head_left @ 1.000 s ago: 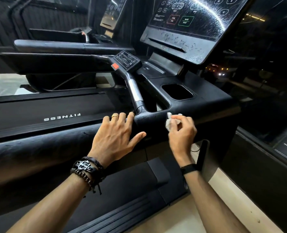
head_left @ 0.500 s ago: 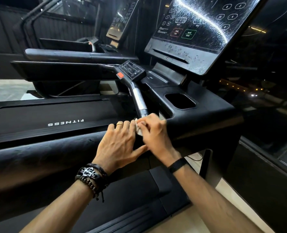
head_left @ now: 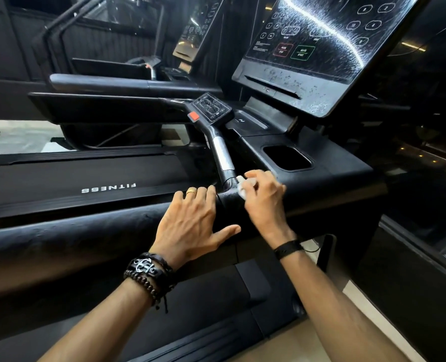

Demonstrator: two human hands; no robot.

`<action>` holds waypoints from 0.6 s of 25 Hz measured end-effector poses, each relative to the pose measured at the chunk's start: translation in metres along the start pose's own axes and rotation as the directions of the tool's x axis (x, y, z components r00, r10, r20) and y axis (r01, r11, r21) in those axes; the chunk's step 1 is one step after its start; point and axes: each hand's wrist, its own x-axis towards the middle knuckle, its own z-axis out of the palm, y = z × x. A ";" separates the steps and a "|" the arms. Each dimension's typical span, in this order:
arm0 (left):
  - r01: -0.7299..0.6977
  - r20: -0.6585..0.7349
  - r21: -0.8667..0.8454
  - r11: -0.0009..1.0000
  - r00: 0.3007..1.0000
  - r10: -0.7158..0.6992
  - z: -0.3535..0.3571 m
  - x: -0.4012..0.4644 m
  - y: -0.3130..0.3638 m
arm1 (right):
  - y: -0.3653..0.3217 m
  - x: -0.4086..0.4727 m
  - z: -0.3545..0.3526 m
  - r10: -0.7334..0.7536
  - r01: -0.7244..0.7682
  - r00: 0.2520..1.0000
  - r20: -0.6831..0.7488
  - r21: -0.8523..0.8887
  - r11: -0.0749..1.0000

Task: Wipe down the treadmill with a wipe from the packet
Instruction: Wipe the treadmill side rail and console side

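Wiping is under way. The right hand (head_left: 262,197) has a bunched white wipe (head_left: 242,185) pinched in curled fingers and presses it against the base of the grip bar (head_left: 223,158), right where that bar meets the black side handrail (head_left: 86,236) of the treadmill (head_left: 334,176). The left hand (head_left: 190,223) lies flat on the handrail just beside it, fingers straight and spread, thumb out, holding nothing, by the look of it simply bracing.

The wipe is crumpled into a wad, so it has no clear long axis; its exposed end pokes out of the fingers toward the bar. The bar itself runs up and away from the person, slanting left toward the small keypad (head_left: 211,108) with the orange tab (head_left: 193,116).

The step in hand looks like cleaning the joint and the lower grip. Next, I'd judge, comes a stroke along the bar's length toward its silver section (head_left: 223,152), which calls for wrapping the wipe round the tube rather than dabbing. The big console screen (head_left: 321,35) carries streaks and droplets. The packet is not in view.
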 end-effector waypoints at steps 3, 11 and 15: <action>-0.020 -0.037 -0.031 0.999 0.999 0.019 -0.002 0.000 -0.001 | -0.014 -0.035 0.004 -0.231 0.225 0.968 0.096 0.070 0.972; -0.152 0.013 -0.153 0.977 0.988 0.156 -0.002 0.020 0.002 | 0.012 -0.032 -0.011 -0.215 0.214 0.976 -0.016 -0.044 0.976; -0.196 0.121 -0.125 0.973 0.970 0.211 0.001 0.047 0.026 | 0.051 0.010 -0.032 0.043 -0.047 0.991 -0.124 -0.035 0.998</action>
